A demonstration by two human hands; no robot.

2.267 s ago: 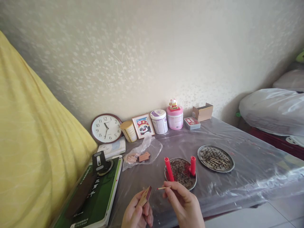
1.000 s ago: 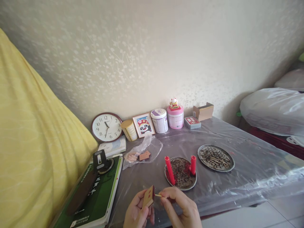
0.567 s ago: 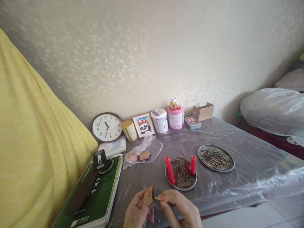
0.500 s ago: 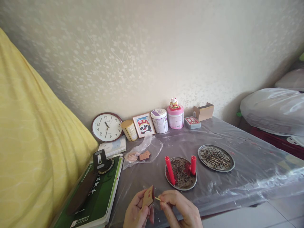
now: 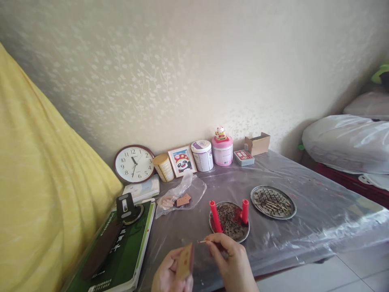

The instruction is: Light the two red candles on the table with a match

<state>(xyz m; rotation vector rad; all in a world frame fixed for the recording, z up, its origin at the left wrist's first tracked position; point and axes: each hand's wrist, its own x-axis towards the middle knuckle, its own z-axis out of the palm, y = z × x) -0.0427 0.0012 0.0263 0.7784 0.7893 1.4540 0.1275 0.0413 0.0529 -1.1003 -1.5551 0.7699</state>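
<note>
My left hand (image 5: 170, 271) grips a small matchbox (image 5: 184, 263) upright, its dark striking side facing right. Between thumb and fingertips of my right hand (image 5: 227, 257) is a matchstick (image 5: 201, 241), its dark tip pointing left and apart from the box. I cannot make out a flame on it. Just beyond the right hand lies a round metal plate (image 5: 231, 215) bearing two red candles: a taller left one (image 5: 215, 217) leaning slightly, and a shorter right one (image 5: 244, 211) in red wax. No flame shows on either candle.
A second round plate (image 5: 258, 207) holds several matchsticks. A clear plastic bag (image 5: 197, 187) has small boxes by it. A green book (image 5: 133, 255) lies left. Along the wall stand a clock (image 5: 133, 164), tins, a picture frame (image 5: 182, 161) and a cardboard box (image 5: 257, 143).
The match has come away from the matchbox's side, with my right hand slightly higher. My left hand and the box have moved down and a little left.
</note>
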